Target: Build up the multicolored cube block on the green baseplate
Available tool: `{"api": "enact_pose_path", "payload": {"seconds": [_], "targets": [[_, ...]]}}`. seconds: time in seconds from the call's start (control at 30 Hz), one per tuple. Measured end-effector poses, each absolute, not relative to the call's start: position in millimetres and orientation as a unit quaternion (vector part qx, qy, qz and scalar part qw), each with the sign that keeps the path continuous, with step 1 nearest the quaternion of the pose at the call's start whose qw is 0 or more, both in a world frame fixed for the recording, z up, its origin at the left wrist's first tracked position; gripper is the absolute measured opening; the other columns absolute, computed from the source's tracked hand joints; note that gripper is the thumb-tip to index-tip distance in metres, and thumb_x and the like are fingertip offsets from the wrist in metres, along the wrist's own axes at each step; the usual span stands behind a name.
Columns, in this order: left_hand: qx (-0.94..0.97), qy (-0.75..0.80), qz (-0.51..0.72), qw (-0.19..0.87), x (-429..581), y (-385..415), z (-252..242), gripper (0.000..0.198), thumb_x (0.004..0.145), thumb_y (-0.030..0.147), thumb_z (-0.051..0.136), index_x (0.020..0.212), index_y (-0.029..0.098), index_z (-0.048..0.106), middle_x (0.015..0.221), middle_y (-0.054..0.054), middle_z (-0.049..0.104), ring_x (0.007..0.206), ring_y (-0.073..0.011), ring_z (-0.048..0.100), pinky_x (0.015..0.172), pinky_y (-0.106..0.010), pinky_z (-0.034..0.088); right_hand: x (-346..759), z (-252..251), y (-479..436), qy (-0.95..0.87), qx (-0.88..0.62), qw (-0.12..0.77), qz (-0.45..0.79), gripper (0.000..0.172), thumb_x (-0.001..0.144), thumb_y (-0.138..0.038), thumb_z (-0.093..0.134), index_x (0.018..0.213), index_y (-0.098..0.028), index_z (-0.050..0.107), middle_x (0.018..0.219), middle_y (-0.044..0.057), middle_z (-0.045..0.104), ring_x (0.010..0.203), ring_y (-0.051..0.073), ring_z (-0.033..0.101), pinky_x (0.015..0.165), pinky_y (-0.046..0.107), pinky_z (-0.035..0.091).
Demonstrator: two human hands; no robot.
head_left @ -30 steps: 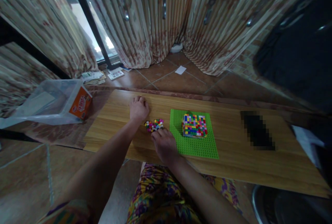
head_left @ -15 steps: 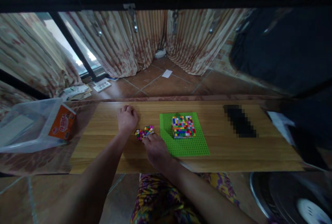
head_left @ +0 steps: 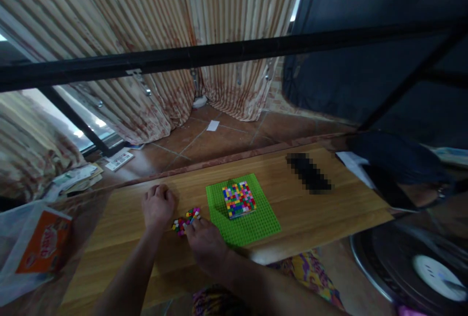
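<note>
My left hand (head_left: pixel 158 207) rests on the wooden table with its fingers curled under, so its palm is hidden. Beside it lies a loose pile of small coloured building bricks (head_left: pixel 180 225). My right hand (head_left: pixel 207 244) reaches the pile's right edge, its fingers bent together and its fingertips among the bricks. Whether a brick is pinched there I cannot make out. Right of the pile, a green studded baseplate (head_left: pixel 261 224) lies flat. On it stands a square block of multicoloured bricks (head_left: pixel 239 199), built up above the plate.
A pixelated dark object (head_left: pixel 309 173) lies on the table (head_left: pixel 278 208) at the right. A clear plastic box with an orange label (head_left: pixel 44 240) stands at the left. Beyond the table are a dark metal bar (head_left: pixel 204 55), curtains (head_left: pixel 153 23) and papers on the floor. Another person's arm (head_left: pixel 420 194) shows at right.
My view has tilted and shifted, so the table sits lower and slanted. Both hands keep about the same places by the brick pile. Another person's arm now shows at the right.
</note>
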State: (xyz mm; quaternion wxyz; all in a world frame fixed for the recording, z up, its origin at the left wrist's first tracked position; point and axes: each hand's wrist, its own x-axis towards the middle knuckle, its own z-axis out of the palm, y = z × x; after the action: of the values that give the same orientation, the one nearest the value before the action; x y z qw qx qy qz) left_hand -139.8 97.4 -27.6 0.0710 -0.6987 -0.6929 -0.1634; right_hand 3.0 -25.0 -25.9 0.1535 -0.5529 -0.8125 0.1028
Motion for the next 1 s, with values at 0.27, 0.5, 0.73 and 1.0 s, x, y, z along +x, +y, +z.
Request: {"api": "enact_pose_path", "payload": {"seconds": [0.27,0.5,0.73,1.0], "targets": [[-0.705,-0.688,-0.160,0.066,-142,99,-27,0.031,0.092,0.027,0.039,0.100,0.017,0.068,0.111,-0.014,0.067,0.101,-0.0293,0.058,0.091,-0.041,0.043,17,-21,-42,-0.788,-0.553,0.215,0.162,0.007,0.089,-0.019,0.062,0.094,-0.018,0.067,0.093,0.006,0.070,0.088,0.021,0.064,0.071,0.028,0.050],[-0.714,-0.681,-0.145,0.070,-142,98,-25,0.031,0.092,0.028,0.039,0.098,0.017,0.067,0.109,-0.014,0.067,0.104,-0.0300,0.057,0.094,-0.041,0.041,77,-4,-90,-0.671,-0.539,0.425,0.283,0.015,0.094,-0.017,0.055,0.089,-0.022,0.068,0.085,0.001,0.067,0.082,0.014,0.063,0.073,0.023,0.047],[-0.720,-0.676,-0.136,0.074,-141,99,-24,0.033,0.092,0.028,0.036,0.098,0.016,0.067,0.108,-0.015,0.067,0.107,-0.0311,0.057,0.096,-0.042,0.040,149,4,-97,-0.448,-0.629,0.561,0.299,0.017,0.090,-0.035,0.060,0.092,-0.024,0.073,0.090,0.003,0.072,0.086,0.018,0.065,0.077,0.028,0.049],[-0.719,-0.679,-0.130,0.066,-138,98,-21,0.031,0.091,0.028,0.037,0.094,0.018,0.066,0.107,-0.014,0.067,0.109,-0.0316,0.056,0.097,-0.045,0.040,170,-6,-73,-0.346,-0.599,0.641,0.333,0.020,0.076,-0.041,0.072,0.082,-0.023,0.077,0.082,0.003,0.072,0.079,0.018,0.064,0.074,0.030,0.048]]}}
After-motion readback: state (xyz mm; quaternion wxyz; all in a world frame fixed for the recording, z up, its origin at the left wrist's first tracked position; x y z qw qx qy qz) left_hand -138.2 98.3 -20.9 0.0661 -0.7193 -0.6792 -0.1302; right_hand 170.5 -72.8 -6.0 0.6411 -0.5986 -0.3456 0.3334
